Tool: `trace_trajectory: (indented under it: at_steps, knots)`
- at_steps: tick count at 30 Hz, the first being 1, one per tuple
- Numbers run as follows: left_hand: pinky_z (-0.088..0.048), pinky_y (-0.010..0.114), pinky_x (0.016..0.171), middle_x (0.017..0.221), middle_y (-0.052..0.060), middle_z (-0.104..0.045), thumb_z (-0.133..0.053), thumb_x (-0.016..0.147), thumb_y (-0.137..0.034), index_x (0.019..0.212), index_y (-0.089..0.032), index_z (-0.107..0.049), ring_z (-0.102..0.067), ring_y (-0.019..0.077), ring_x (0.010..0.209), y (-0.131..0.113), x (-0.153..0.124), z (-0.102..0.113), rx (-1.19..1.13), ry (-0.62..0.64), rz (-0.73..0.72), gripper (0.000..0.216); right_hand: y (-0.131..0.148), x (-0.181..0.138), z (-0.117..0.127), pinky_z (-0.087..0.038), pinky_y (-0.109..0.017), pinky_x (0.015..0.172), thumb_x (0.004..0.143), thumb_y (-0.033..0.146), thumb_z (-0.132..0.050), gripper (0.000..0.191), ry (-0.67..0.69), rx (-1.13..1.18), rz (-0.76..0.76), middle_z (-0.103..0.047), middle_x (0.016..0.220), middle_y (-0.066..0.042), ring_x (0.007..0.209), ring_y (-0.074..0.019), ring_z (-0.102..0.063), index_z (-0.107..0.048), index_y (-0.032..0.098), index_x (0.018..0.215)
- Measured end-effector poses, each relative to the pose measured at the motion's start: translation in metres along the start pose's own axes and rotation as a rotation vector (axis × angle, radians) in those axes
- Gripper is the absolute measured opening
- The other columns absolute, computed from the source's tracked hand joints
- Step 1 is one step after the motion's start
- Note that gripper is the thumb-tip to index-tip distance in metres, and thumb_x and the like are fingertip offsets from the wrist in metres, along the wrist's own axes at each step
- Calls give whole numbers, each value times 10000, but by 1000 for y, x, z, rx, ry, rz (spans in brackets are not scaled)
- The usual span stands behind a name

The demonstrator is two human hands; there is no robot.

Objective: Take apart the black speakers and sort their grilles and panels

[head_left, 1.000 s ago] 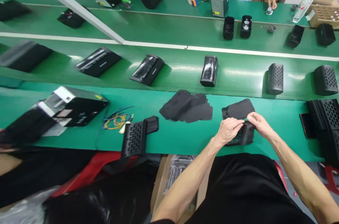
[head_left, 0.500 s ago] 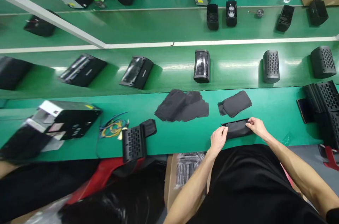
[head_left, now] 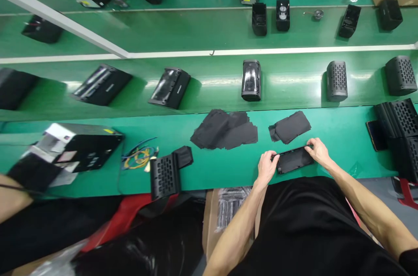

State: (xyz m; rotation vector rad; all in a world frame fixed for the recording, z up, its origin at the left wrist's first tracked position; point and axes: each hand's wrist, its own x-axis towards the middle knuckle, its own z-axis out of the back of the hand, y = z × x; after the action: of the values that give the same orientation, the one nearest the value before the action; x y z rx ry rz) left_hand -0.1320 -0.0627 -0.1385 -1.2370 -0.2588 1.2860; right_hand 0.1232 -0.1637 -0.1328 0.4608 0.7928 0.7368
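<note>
A black speaker grille panel (head_left: 294,159) lined with dark cloth lies at the near edge of the green bench (head_left: 339,141). My left hand (head_left: 267,166) pinches its left end and my right hand (head_left: 316,151) grips its right end, fingers curled on the rim. Just beyond the panel lies a small stack of black cloth pieces (head_left: 290,127). A larger loose heap of black cloth (head_left: 224,130) sits to the left of that.
Black speaker bodies (head_left: 251,80) ride the conveyor belt beyond the bench. Stacked grille panels (head_left: 398,121) stand at the right edge, another grille (head_left: 165,175) at the near left with coloured wires (head_left: 139,156). Other people work across the far belt and at my left.
The cloth piece held above the panel a second ago now lies inside it. My hands moved apart to the panel's two ends, and the panel tipped slightly toward me.
</note>
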Motion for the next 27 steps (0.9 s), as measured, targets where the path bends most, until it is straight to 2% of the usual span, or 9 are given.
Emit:
trace_trajectory:
  at_steps: [3,5,7,9,11,15,23,27]
  knots:
    - [-541,335,739,776,-4,-632,-666,852,-668,953,-230,-597,-625,194,733,-3,2,0,-163,74,34,455,3,-1,13,-449,-313,742,839,340,-673,135,64,106,-10,-633,792,2,766,-201,-599,-595,235,872]
    - [-524,302,649,735,-32,-614,-690,785,-743,996,-227,-569,-599,165,636,-8,2,-1,-272,116,60,570,5,-5,20,-421,-291,638,852,430,-647,211,104,177,-29,-580,679,39,638,-174,-545,-551,242,864]
    - [-532,296,652,771,-27,-645,-771,700,-748,1026,-221,-573,-617,157,641,-14,2,-1,-363,143,67,651,7,-11,27,-380,-270,558,834,523,-663,311,144,325,-64,-527,619,71,549,-147,-478,-528,248,880]
    - [-539,293,684,810,-15,-672,-822,662,-725,1037,-212,-598,-637,155,676,-21,2,0,-430,149,61,674,10,-18,33,-361,-256,522,766,567,-750,414,180,541,-107,-540,622,79,522,-131,-464,-545,245,926]
    - [-529,284,690,802,-13,-674,-838,671,-704,1025,-202,-630,-630,151,684,-27,2,2,-477,149,52,648,13,-24,38,-388,-252,527,681,538,-852,506,200,732,-141,-620,679,56,549,-134,-520,-591,235,990]
    - [-488,257,670,754,-22,-651,-857,700,-663,982,-185,-676,-587,135,676,-37,1,7,-518,144,35,584,15,-34,45,-475,-271,606,609,451,-937,540,190,850,-158,-734,814,-6,664,-167,-633,-655,223,1009]
    - [-527,277,732,920,38,-741,-885,704,-615,1071,-180,-694,-661,168,788,-42,-2,11,-602,220,38,601,14,-40,44,-491,-290,652,670,523,-918,495,118,862,-152,-733,826,-11,707,-182,-642,-676,226,984]
    - [-516,256,691,892,32,-734,-886,716,-601,1081,-171,-709,-642,154,753,-43,-2,11,-594,202,49,592,14,-39,43,-487,-290,667,662,536,-926,518,111,880,-153,-710,800,3,695,-172,-618,-677,222,990]
